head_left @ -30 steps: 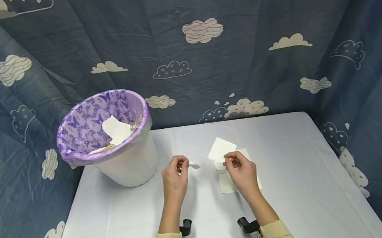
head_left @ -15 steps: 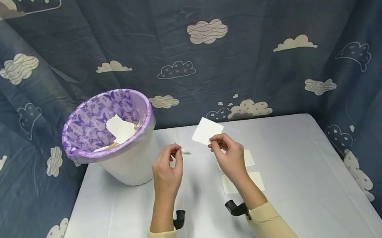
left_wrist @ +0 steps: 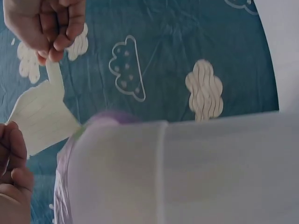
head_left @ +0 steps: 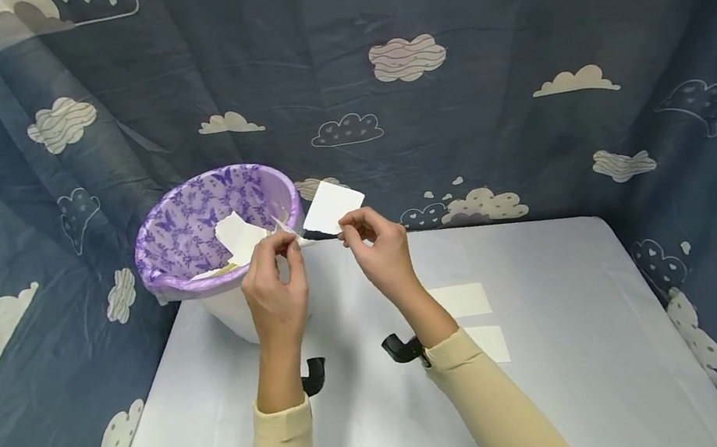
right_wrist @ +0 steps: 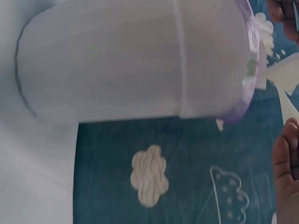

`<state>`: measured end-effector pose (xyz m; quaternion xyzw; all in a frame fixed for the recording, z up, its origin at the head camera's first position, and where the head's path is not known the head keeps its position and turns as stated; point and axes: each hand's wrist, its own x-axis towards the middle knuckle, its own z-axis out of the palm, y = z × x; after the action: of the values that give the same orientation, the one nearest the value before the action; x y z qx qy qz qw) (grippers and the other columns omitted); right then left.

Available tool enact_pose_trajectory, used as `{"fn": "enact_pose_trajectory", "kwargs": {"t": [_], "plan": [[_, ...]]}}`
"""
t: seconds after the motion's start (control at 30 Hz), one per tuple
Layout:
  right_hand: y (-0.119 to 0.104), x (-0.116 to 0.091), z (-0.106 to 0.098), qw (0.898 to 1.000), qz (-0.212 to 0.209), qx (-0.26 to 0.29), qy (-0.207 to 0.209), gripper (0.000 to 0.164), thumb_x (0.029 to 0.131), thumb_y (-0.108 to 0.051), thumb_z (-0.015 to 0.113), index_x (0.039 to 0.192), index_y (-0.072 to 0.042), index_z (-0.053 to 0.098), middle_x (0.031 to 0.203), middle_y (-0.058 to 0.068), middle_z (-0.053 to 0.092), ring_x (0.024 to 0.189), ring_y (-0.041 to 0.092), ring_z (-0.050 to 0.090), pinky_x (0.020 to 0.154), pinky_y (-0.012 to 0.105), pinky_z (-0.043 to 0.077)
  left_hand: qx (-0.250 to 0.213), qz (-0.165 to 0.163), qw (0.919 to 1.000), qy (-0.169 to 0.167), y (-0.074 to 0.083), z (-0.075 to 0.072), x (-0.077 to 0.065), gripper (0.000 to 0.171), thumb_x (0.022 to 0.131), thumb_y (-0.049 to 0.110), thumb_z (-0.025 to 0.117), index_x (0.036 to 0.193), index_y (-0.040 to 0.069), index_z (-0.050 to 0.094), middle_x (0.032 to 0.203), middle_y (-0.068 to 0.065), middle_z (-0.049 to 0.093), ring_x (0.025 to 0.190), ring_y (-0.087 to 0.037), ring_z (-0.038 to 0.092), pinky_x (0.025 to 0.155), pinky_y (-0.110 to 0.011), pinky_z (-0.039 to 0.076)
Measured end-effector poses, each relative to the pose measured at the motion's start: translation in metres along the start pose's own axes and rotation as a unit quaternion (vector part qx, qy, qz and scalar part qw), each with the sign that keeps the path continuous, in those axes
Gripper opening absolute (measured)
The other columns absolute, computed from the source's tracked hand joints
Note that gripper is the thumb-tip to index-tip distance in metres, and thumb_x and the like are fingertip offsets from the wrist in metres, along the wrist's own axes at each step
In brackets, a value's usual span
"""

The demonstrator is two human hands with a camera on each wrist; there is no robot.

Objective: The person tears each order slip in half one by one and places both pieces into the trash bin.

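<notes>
A pale square of paper (head_left: pixel 330 206) is pinched by my right hand (head_left: pixel 383 252), raised above the table at the bin's right side. In the left wrist view the paper (left_wrist: pixel 44 114) has a rough edge and a narrow strip (left_wrist: pixel 55 79) running to the right fingers. My left hand (head_left: pixel 276 291) is in front of the bin rim, pinching a small white paper scrap (head_left: pixel 284 226); its exact shape is hard to tell. The bin (head_left: pixel 228 320) is white with a purple butterfly-print liner (head_left: pixel 178 230). Pieces of paper (head_left: pixel 238 237) lie inside it.
Two pale paper slips (head_left: pixel 464 301) lie on the white table (head_left: pixel 582 328), partly behind my right forearm. A dark blue cloud-print curtain (head_left: pixel 495 145) hangs behind the table and along both sides. A black wrist mount (head_left: pixel 402 348) sticks out from each wrist.
Both hands have risen and moved left, from over the table to the bin's right rim. The right hand has carried the paper square off the slips; the left still pinches its scrap.
</notes>
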<state>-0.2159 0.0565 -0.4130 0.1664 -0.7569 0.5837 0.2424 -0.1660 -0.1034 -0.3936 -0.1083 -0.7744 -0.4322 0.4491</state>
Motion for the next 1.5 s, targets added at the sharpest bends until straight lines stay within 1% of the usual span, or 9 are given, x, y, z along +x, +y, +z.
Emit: {"fn": "enact_pose_trajectory", "kwargs": {"t": [0.2,0.4,0.5,0.57,0.67,0.77,0.83,1.13,1.5], "plan": [[-0.007,0.02,0.02,0.999,0.025,0.014,-0.032,0.011,0.101,-0.003,0.063,0.102,-0.003,0.075,0.085,0.012,0.078,0.075,0.019,0.072,0.067,0.019,0.055,0.014,-0.038,0.9989,0.025,-0.006,-0.008,0.01,0.009,0.101,0.005,0.069,0.106,-0.002,0.072,0.098,-0.019,0.077,0.089,-0.032,0.074,0.081,-0.04,0.061],[-0.014,0.034,0.034,0.996,0.056,0.001,-0.067,0.011,0.1,-0.007,0.065,0.102,-0.006,0.076,0.085,0.01,0.078,0.073,0.016,0.07,0.065,0.02,0.052,0.03,-0.069,0.9956,0.056,-0.014,-0.019,0.019,0.009,0.101,0.007,0.07,0.104,-0.001,0.072,0.095,-0.02,0.077,0.086,-0.033,0.072,0.071,-0.022,0.046],[-0.018,0.04,0.041,0.995,0.053,-0.016,-0.085,0.012,0.1,-0.008,0.066,0.102,-0.006,0.077,0.084,0.009,0.076,0.073,0.016,0.067,0.065,0.02,0.049,0.046,-0.082,0.994,0.055,-0.019,-0.025,0.023,0.011,0.102,0.009,0.069,0.104,-0.002,0.071,0.095,-0.02,0.077,0.087,-0.032,0.072,0.069,-0.014,0.046],[-0.021,0.044,0.046,0.994,0.041,-0.034,-0.094,0.013,0.099,-0.008,0.065,0.101,-0.006,0.077,0.085,0.009,0.076,0.073,0.016,0.065,0.066,0.021,0.047,0.063,-0.09,0.9927,0.051,-0.022,-0.028,0.025,0.012,0.103,0.01,0.068,0.105,-0.002,0.071,0.096,-0.019,0.077,0.087,-0.031,0.072,0.068,-0.016,0.049],[-0.025,0.05,0.053,0.992,0.017,-0.059,-0.107,0.015,0.099,-0.007,0.063,0.1,-0.007,0.078,0.085,0.008,0.076,0.073,0.017,0.065,0.066,0.021,0.047,0.089,-0.097,0.9902,0.046,-0.026,-0.032,0.027,0.013,0.104,0.01,0.067,0.106,-0.003,0.071,0.097,-0.02,0.076,0.088,-0.033,0.072,0.071,-0.03,0.056],[-0.028,0.055,0.06,0.989,-0.003,-0.083,-0.123,0.016,0.099,-0.008,0.064,0.101,-0.008,0.08,0.089,0.008,0.079,0.075,0.019,0.068,0.067,0.023,0.05,0.104,-0.097,0.989,0.041,-0.031,-0.035,0.029,0.013,0.104,0.009,0.067,0.106,-0.004,0.072,0.098,-0.021,0.076,0.089,-0.035,0.071,0.077,-0.044,0.058],[-0.03,0.057,0.063,0.986,-0.009,-0.094,-0.135,0.016,0.101,-0.01,0.065,0.103,-0.009,0.081,0.093,0.007,0.081,0.078,0.018,0.07,0.07,0.023,0.053,0.11,-0.096,0.9886,0.037,-0.033,-0.036,0.03,0.013,0.104,0.008,0.066,0.106,-0.003,0.072,0.099,-0.021,0.076,0.09,-0.036,0.071,0.08,-0.047,0.058],[-0.034,0.057,0.073,0.983,-0.011,-0.096,-0.157,0.017,0.101,-0.015,0.073,0.114,-0.013,0.084,0.108,0.006,0.083,0.079,0.012,0.068,0.066,0.018,0.047,0.139,-0.121,0.9828,0.017,-0.037,-0.043,0.029,0.018,0.105,0.01,0.066,0.119,0.005,0.076,0.102,-0.019,0.075,0.093,-0.034,0.07,0.083,-0.044,0.057],[-0.036,0.049,0.059,0.99,-0.015,-0.067,-0.125,0.021,0.101,-0.01,0.072,0.118,-0.012,0.082,0.095,0.009,0.082,0.07,0.012,0.062,0.061,0.017,0.045,0.128,-0.109,0.9854,0.027,-0.03,-0.042,0.028,0.017,0.104,0.01,0.067,0.116,0.002,0.076,0.1,-0.02,0.074,0.091,-0.033,0.068,0.075,-0.038,0.054]]}}
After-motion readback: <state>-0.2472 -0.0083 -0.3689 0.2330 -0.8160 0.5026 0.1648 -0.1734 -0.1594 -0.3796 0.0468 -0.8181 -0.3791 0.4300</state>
